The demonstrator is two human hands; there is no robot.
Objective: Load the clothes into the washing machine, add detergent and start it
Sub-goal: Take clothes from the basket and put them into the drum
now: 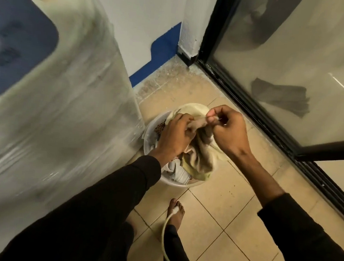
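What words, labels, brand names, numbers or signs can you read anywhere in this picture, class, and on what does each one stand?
No text can be read.
Washing machine: the dark marks beside the round dials on its blue control panel are too blurred to read.
Bucket and clothes: no lettering shows.
Glass door: only reflections, no sign.

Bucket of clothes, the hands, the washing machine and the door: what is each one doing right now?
Round white plastic bucket: upright on the tiled floor, full of clothes.
Beige towel-like cloth: partly lifted, the rest in the bucket.
Left hand: gripping the cloth.
Right hand: fingers pinching the cloth's edge.
White washing machine: beside the bucket; lid state not visible.
Black-framed glass door: looks shut.
White cable: hanging loose by the bare foot.
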